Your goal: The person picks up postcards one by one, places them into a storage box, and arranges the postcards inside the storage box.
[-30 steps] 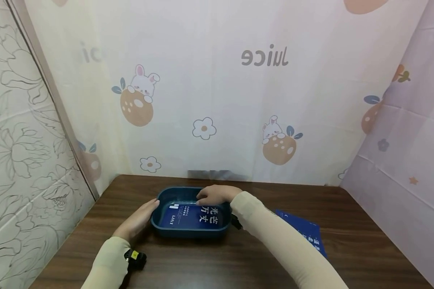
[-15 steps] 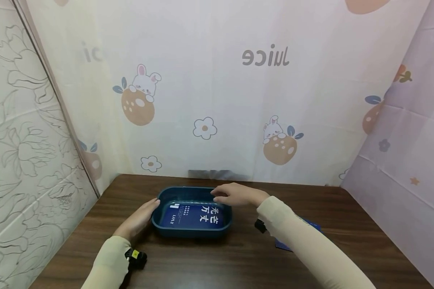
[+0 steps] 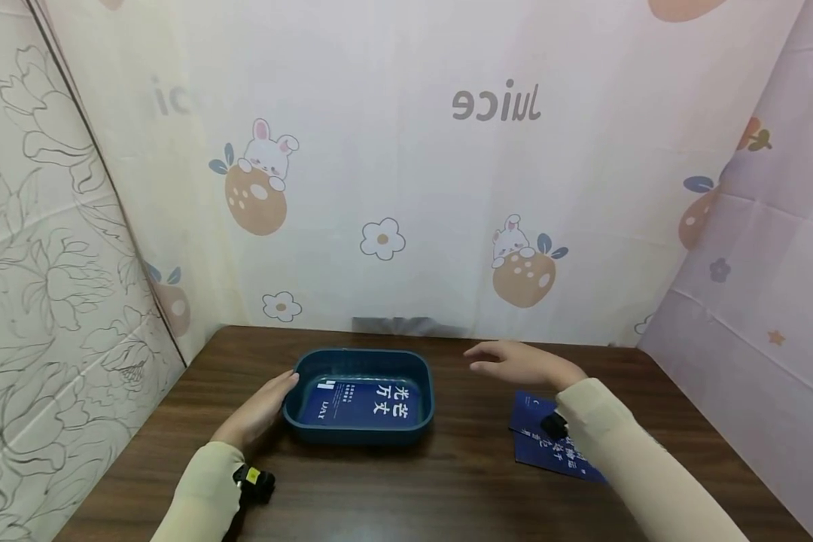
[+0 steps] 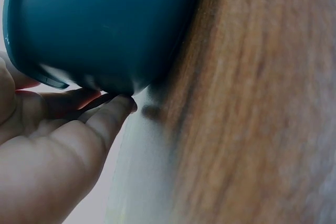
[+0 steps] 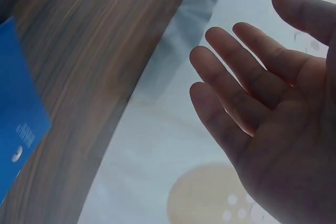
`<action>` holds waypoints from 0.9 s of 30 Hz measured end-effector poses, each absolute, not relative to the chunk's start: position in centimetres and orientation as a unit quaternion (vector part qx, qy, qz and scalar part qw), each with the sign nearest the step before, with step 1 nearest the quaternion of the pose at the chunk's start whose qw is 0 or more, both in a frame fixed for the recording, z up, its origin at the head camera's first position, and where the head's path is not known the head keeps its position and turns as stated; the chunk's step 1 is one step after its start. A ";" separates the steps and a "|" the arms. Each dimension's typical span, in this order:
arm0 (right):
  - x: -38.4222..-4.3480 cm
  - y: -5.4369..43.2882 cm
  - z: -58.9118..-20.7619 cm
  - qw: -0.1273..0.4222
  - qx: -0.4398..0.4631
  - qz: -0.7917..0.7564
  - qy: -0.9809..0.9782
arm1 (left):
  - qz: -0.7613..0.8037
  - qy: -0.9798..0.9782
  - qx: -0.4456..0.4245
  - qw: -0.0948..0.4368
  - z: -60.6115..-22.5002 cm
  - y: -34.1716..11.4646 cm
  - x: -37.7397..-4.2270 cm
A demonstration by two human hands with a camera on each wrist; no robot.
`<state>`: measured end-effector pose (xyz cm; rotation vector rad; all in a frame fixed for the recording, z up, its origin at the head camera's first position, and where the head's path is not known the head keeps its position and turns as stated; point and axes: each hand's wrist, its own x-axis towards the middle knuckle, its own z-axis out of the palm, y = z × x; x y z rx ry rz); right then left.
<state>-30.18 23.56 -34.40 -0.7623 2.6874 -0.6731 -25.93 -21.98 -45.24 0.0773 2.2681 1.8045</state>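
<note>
A dark teal plastic basin [image 3: 357,436] with rounded corners stands on the table, and a blue printed card [image 3: 362,405] with white characters lies flat inside it. My left hand [image 3: 264,410] rests against the basin's left side. In the left wrist view, fingers [image 4: 107,119] touch the outer wall of the basin [image 4: 105,24]. My right hand [image 3: 518,365] hovers to the right of the basin, holding nothing, its fingers spread and slightly bent in the right wrist view. Below its wrist lie overlapping blue printed cards [image 3: 542,452], partly hidden by the sleeve.
The brown wooden table [image 3: 406,497] reaches back to a patterned curtain [image 3: 393,150]. Another curtain [image 3: 54,263] with line-drawn flowers hangs on the left. Small black devices are strapped at the left wrist [image 3: 256,484] and right wrist [image 3: 554,426].
My right hand has left the basin and moved right, over the table near the blue cards. My left hand and the basin stay in place, with the card lying in it.
</note>
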 end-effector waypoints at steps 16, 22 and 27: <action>-29.2 29.0 -35.8 0.140 -0.236 -0.230 0.934 | 0.619 0.776 0.024 0.121 -45.6 -22.3 -25.8; -28.6 31.0 -37.3 0.160 -0.204 -0.236 0.937 | 0.615 0.778 0.021 0.125 -45.5 -22.2 -25.9; -28.5 32.7 -38.3 0.173 -0.159 -0.224 0.946 | 0.612 0.780 0.021 0.125 -45.5 -22.2 -26.0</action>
